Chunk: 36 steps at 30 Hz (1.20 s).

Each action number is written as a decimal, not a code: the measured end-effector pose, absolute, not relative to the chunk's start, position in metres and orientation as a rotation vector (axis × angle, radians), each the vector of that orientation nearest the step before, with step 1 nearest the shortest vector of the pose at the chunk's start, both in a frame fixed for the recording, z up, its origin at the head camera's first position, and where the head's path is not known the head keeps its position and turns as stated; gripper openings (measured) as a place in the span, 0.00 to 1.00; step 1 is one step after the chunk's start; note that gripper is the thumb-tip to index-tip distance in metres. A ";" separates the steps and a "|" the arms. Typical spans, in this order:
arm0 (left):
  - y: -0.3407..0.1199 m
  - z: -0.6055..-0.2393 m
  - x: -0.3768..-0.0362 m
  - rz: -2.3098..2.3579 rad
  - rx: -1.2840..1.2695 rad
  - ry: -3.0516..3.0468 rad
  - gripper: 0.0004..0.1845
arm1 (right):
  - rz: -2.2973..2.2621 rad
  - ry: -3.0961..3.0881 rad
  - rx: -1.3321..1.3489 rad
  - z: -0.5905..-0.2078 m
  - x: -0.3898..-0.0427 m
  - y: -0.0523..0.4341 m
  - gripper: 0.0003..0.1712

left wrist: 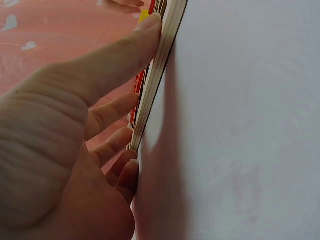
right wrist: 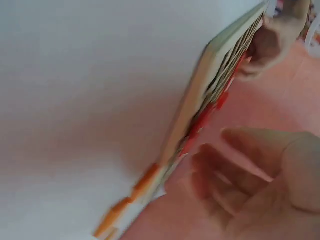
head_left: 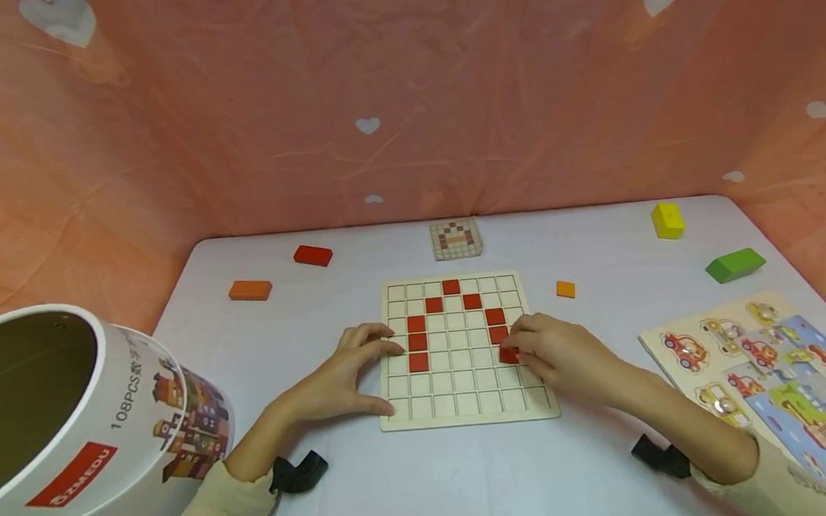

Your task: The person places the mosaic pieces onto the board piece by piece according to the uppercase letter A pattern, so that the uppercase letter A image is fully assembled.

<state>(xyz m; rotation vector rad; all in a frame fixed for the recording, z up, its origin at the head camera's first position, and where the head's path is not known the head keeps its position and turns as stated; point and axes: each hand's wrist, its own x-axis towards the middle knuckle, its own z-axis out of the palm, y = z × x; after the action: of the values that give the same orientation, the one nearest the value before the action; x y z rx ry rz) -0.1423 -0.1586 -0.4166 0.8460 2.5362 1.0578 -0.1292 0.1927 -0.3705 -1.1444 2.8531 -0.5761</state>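
Pinching a red tile (head_left: pixel 509 355) over the grid board (head_left: pixel 469 407) mid-table, right hand (head_left: pixel 559 350) with fingertips curled and partly hiding it, left hand (head_left: pixel 342 377) spread flat on the board's left edge, right wrist view blurred, tub (head_left: pixel 76 436) cut off left.

Table (head_left: pixel 469 475): my white work surface.
Centre: grid board (head_left: pixel 469 412).
Back: red block (head_left: pixel 313 255), orange block (head_left: pixel 250 290), pattern card (head_left: pixel 456 239).
Right: yellow block (head_left: pixel 667 219), green block (head_left: pixel 735 264), orange tile (head_left: pixel 565 289), vehicle puzzle (head_left: pixel 767 362).
Left: tipped tub (head_left: pixel 133 433).

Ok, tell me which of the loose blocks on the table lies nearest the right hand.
The small orange square, just off the grid board's right edge beyond the right hand; the others lie farther out.
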 end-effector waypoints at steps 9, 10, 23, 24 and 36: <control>-0.158 -0.417 -0.143 1.053 0.841 2.528 0.38 | -0.460 2.661 -1.093 -0.370 -0.094 0.196 0.36; -0.158 -0.417 -0.143 1.053 0.842 2.527 0.38 | -0.464 2.653 -1.085 -0.371 -0.092 0.197 0.37; -0.158 -0.417 -0.141 1.061 0.856 2.540 0.38 | -0.536 2.605 -1.033 -0.375 -0.090 0.196 0.47; -0.158 -0.417 -0.141 1.062 0.862 2.542 0.38 | -0.577 2.590 -1.007 -0.374 -0.092 0.197 0.47; -0.159 -0.416 -0.142 1.060 0.853 2.533 0.38 | -1.133 2.720 -0.587 -0.358 -0.181 0.268 0.20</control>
<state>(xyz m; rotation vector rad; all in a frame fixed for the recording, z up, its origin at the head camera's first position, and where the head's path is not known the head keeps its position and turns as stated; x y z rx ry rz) -0.1420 -0.1588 -0.4161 0.8528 2.5335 1.0600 -0.1806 0.2684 -0.3580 -0.5875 2.7196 -1.1330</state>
